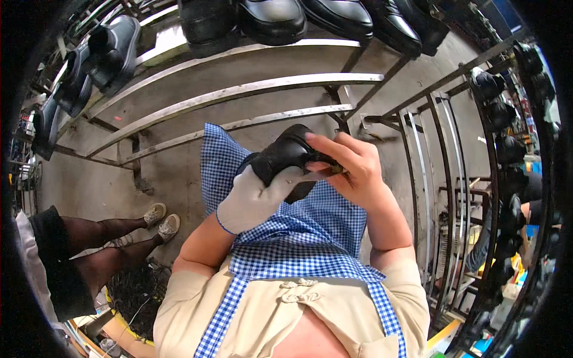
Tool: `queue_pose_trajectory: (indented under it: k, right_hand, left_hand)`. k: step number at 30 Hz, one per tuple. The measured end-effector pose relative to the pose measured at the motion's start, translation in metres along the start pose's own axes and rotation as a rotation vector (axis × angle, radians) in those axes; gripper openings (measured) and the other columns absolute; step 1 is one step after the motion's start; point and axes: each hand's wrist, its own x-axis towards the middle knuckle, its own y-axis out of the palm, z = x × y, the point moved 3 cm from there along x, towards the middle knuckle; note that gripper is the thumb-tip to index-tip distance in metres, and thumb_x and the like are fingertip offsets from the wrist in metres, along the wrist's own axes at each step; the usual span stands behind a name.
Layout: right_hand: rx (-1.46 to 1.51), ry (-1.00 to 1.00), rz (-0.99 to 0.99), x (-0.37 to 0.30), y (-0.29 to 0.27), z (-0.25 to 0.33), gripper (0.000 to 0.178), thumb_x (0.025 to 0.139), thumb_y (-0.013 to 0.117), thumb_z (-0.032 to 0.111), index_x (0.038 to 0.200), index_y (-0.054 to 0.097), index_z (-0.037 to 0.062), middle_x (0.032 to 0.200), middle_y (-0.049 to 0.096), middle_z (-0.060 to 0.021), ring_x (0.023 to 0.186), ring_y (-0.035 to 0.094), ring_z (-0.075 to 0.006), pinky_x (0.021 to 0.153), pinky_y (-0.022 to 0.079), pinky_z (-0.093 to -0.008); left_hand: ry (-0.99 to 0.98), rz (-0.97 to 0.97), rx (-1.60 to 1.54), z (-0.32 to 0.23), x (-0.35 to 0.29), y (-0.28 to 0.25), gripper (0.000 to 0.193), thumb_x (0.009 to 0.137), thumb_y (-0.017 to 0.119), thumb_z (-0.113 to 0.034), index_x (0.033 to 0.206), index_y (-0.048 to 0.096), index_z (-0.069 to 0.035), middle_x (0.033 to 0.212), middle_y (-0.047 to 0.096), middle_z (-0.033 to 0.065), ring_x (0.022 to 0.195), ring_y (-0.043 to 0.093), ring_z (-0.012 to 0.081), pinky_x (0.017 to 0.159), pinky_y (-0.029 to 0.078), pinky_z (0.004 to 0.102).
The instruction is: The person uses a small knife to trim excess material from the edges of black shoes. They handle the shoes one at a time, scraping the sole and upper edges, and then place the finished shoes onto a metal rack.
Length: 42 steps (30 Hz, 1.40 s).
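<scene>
Above the lap of my blue-and-white checked apron [292, 247] is a black shoe [282, 156], tilted in the air. My left hand [249, 200], in a pale grey glove, is closed around the shoe's near left side. At the shoe's right side is my bare right hand [357, 167]. Its fingers are bent, and an outstretched fingertip touches the upper. A small, thin item sits between the right thumb and fingers, partly hidden, and I cannot make out what it is. The inside and underside of the shoe are mostly hidden.
Ahead stands a metal rack [239, 92] with several black shoes [271, 21] on its top rails. Another rack with shoes [510, 149] lines the right side. At the left, another person's legs [113, 227] are close by, beside a container of black material [140, 298].
</scene>
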Motion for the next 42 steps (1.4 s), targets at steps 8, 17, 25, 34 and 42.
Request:
queue_pose_trajectory:
  k: [8, 17, 25, 34, 42]
  right_hand:
    - [-0.067, 0.012, 0.037, -0.023, -0.013, -0.009, 0.037, 0.065, 0.072, 0.002, 0.100, 0.059, 0.0051, 0.087, 0.055, -0.0083, 0.060, 0.061, -0.0247, 0.049, 0.049, -0.0362]
    - [0.234, 0.426, -0.397, -0.057, 0.007, -0.023, 0.011, 0.089, 0.065, 0.001, 0.094, 0.055, -0.0008, 0.081, 0.052, -0.0111, 0.065, 0.049, -0.0202, 0.057, 0.039, -0.0289]
    - [-0.167, 0.084, -0.448, -0.051, 0.005, -0.011, 0.022, 0.079, 0.070, 0.001, 0.097, 0.057, 0.0005, 0.094, 0.063, -0.0141, 0.068, 0.066, -0.0255, 0.055, 0.053, -0.0303]
    - [0.307, 0.138, -0.018, -0.064, 0.022, 0.016, 0.024, 0.081, 0.068, -0.003, 0.101, 0.056, 0.0029, 0.086, 0.064, -0.0120, 0.064, 0.065, -0.0245, 0.052, 0.050, -0.0299]
    - [0.350, 0.861, -0.291, -0.122, -0.010, -0.058, 0.055, 0.089, 0.072, 0.018, 0.137, 0.049, 0.0054, 0.067, 0.061, -0.0023, 0.058, 0.056, -0.0052, 0.048, 0.041, -0.0207]
  left_hand:
    - [0.166, 0.059, 0.162, -0.012, 0.013, 0.029, 0.018, 0.092, 0.062, -0.004, 0.109, 0.064, -0.002, 0.093, 0.068, 0.0117, 0.081, 0.066, 0.0162, 0.070, 0.052, 0.0278]
    - [0.119, 0.056, 0.221, 0.006, 0.022, 0.044, 0.020, 0.091, 0.064, -0.007, 0.110, 0.066, -0.001, 0.095, 0.070, 0.0133, 0.082, 0.069, 0.0187, 0.072, 0.054, 0.0306]
    - [0.115, 0.042, 0.186, 0.016, 0.022, 0.048, 0.020, 0.090, 0.066, -0.005, 0.109, 0.066, 0.001, 0.092, 0.071, 0.0126, 0.081, 0.070, 0.0184, 0.072, 0.055, 0.0284]
    - [0.472, -0.128, 0.560, 0.013, 0.028, 0.051, 0.015, 0.095, 0.060, -0.011, 0.106, 0.067, -0.002, 0.092, 0.070, 0.0145, 0.078, 0.070, 0.0286, 0.070, 0.054, 0.0344]
    - [-0.051, -0.059, 0.148, 0.005, 0.043, 0.021, 0.022, 0.093, 0.065, -0.015, 0.109, 0.068, 0.000, 0.094, 0.071, 0.0093, 0.080, 0.068, 0.0172, 0.072, 0.055, 0.0291]
